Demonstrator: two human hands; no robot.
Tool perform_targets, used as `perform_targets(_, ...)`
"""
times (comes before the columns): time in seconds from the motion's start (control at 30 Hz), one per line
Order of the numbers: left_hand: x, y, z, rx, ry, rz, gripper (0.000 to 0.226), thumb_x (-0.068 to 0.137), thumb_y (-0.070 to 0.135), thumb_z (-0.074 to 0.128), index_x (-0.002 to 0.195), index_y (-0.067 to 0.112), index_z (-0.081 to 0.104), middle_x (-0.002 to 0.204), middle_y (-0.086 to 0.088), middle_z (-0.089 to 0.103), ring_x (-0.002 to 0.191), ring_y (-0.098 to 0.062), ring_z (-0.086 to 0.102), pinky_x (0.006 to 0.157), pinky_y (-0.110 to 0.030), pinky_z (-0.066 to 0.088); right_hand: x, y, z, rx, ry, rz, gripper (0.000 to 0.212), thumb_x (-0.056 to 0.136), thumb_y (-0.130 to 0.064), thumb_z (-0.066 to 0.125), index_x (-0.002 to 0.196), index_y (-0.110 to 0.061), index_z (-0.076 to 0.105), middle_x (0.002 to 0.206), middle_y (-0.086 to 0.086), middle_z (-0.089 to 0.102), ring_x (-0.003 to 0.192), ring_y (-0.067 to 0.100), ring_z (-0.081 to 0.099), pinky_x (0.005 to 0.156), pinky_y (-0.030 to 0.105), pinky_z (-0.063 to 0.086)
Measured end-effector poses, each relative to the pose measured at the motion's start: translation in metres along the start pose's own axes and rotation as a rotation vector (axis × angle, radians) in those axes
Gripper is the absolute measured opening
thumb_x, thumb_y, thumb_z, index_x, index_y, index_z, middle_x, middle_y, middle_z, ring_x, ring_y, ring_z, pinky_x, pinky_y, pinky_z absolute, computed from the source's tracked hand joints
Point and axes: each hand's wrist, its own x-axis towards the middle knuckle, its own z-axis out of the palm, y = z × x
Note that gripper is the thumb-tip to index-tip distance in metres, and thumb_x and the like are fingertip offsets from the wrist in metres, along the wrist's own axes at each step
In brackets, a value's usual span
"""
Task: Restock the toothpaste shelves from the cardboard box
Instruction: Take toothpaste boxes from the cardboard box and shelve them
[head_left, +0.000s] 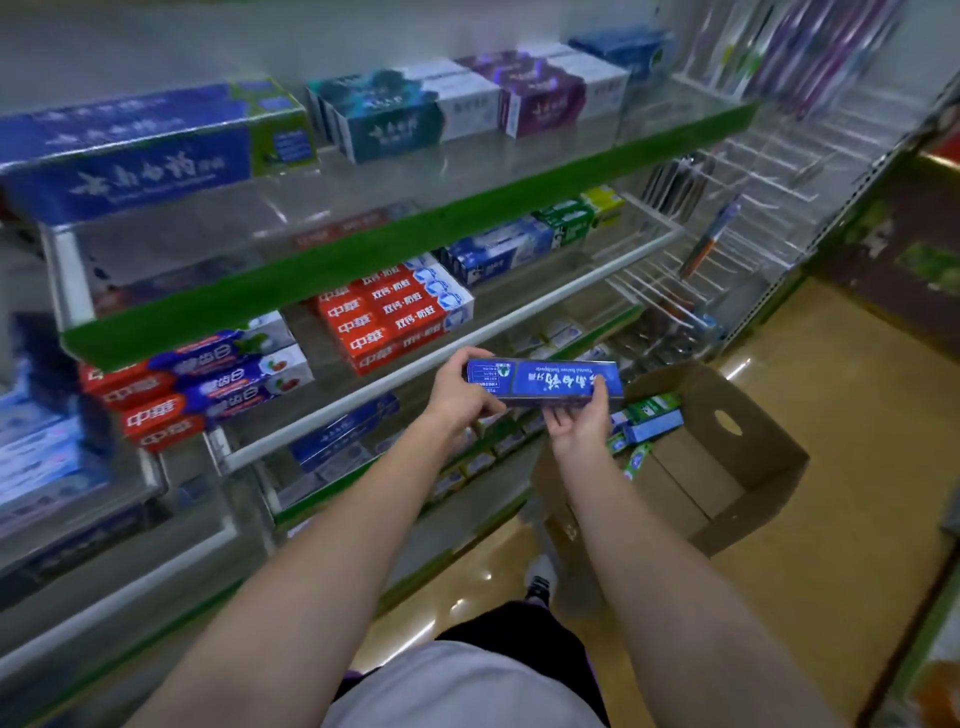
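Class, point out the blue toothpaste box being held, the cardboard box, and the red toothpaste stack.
blue toothpaste box (550, 382), head view, front face.
cardboard box (748, 441), head view, right wall.
red toothpaste stack (389, 322), head view, front faces.

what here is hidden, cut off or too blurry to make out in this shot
Head view:
- Open brown cardboard box: its near inside is hidden by the right hand, so the remaining stock is unclear.
- Blue toothpaste carton: small print too small; left hand covers one end.
- Hanging toothbrushes: blurred.

Both arms reach forward, left hand (460, 387) and right hand (579, 423) gripping with curled fingers
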Motion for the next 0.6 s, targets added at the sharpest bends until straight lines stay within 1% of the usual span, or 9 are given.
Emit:
perform_targets(0.1, -0.014, 0.018, -0.004, 0.051, 0.023, 0.065, 0.061, 0.067, -0.022, 0.066, 0.101, 0.028, 0.059, 0.122, -0.013, 0.054, 0.105, -0.023, 0.058, 0.057, -0.029, 0.054, -0.019, 0.000, 0.008, 0.097, -0.093, 0.039, 0.053, 0.097, -0.048, 0.060, 0.137, -0.014, 0.053, 0.127, 0.010, 0.064, 0.105, 0.025, 0.064, 0.075, 0.039, 0.056)
perform_targets(0.17, -0.020, 0.029, -0.006, 0.068, 0.024, 0.094, 0.059, 0.070, -0.020, 0.067, 0.101, 0.029, 0.058, 0.128, -0.012, 0.050, 0.109, -0.022, 0.057, 0.055, -0.024, 0.052, -0.031, -0.004, 0.015, 0.146, -0.145, 0.068, 0.041, 0.099, -0.046, 0.059, 0.123, -0.013, 0.059, 0.115, 0.009, 0.065, 0.101, 0.023, 0.064, 0.090, 0.039, 0.055)
perform_targets(0.23, -0.024, 0.037, -0.008, 0.044, 0.030, 0.123, 0.052, 0.071, -0.010, 0.077, 0.102, 0.028, 0.059, 0.129, -0.012, 0.051, 0.109, -0.023, 0.061, 0.059, -0.022, 0.054, -0.040, -0.009, 0.023, 0.209, -0.171, 0.094, 0.035, 0.098, -0.044, 0.060, 0.113, -0.012, 0.061, 0.106, 0.009, 0.066, 0.096, 0.023, 0.065, 0.100, 0.038, 0.052)
perform_targets(0.3, -0.028, 0.046, -0.010, 0.002, 0.047, 0.167, 0.042, 0.075, 0.003, 0.084, 0.103, 0.024, 0.060, 0.127, -0.011, 0.056, 0.107, -0.023, 0.065, 0.064, -0.023, 0.057, -0.050, -0.013, 0.032, 0.252, -0.205, 0.119, 0.035, 0.098, -0.043, 0.062, 0.110, -0.010, 0.062, 0.101, 0.011, 0.068, 0.094, 0.024, 0.066, 0.100, 0.038, 0.052)
perform_targets(0.33, -0.030, 0.052, -0.010, -0.011, 0.062, 0.202, 0.036, 0.080, 0.006, 0.082, 0.106, 0.021, 0.061, 0.126, -0.010, 0.058, 0.105, -0.021, 0.066, 0.066, -0.023, 0.058, -0.053, -0.016, 0.036, 0.279, -0.227, 0.132, 0.036, 0.096, -0.043, 0.064, 0.110, -0.009, 0.063, 0.101, 0.012, 0.069, 0.095, 0.025, 0.067, 0.101, 0.039, 0.052)
perform_targets(0.4, -0.034, 0.062, -0.011, -0.053, 0.108, 0.261, 0.027, 0.088, 0.008, 0.075, 0.111, 0.016, 0.061, 0.122, -0.010, 0.063, 0.100, -0.016, 0.068, 0.069, -0.024, 0.059, -0.056, -0.020, 0.043, 0.303, -0.287, 0.141, 0.049, 0.091, -0.044, 0.072, 0.123, -0.010, 0.063, 0.111, 0.012, 0.070, 0.107, 0.027, 0.069, 0.103, 0.042, 0.051)
perform_targets(0.43, -0.036, 0.066, -0.011, -0.076, 0.132, 0.280, 0.028, 0.089, 0.010, 0.074, 0.113, 0.016, 0.060, 0.120, -0.009, 0.064, 0.097, -0.014, 0.069, 0.067, -0.022, 0.058, -0.057, -0.023, 0.047, 0.306, -0.309, 0.140, 0.056, 0.087, -0.045, 0.075, 0.131, -0.012, 0.061, 0.118, 0.012, 0.070, 0.112, 0.028, 0.068, 0.104, 0.044, 0.050)
perform_targets(0.5, -0.038, 0.074, -0.011, -0.077, 0.185, 0.291, 0.035, 0.089, 0.017, 0.076, 0.117, 0.017, 0.054, 0.118, -0.006, 0.065, 0.095, -0.012, 0.069, 0.067, -0.021, 0.058, -0.060, -0.030, 0.056, 0.327, -0.360, 0.131, 0.066, 0.082, -0.045, 0.079, 0.136, -0.014, 0.059, 0.122, 0.013, 0.070, 0.115, 0.031, 0.067, 0.105, 0.049, 0.049)
perform_targets(0.6, -0.038, 0.085, -0.008, -0.010, 0.255, 0.405, 0.047, 0.085, 0.026, 0.080, 0.120, 0.018, 0.051, 0.116, -0.001, 0.066, 0.101, -0.011, 0.068, 0.088, -0.034, 0.058, -0.064, -0.044, 0.074, 0.356, -0.433, 0.127, 0.065, 0.083, -0.048, 0.078, 0.134, -0.011, 0.061, 0.118, 0.014, 0.072, 0.109, 0.031, 0.069, 0.104, 0.048, 0.050)
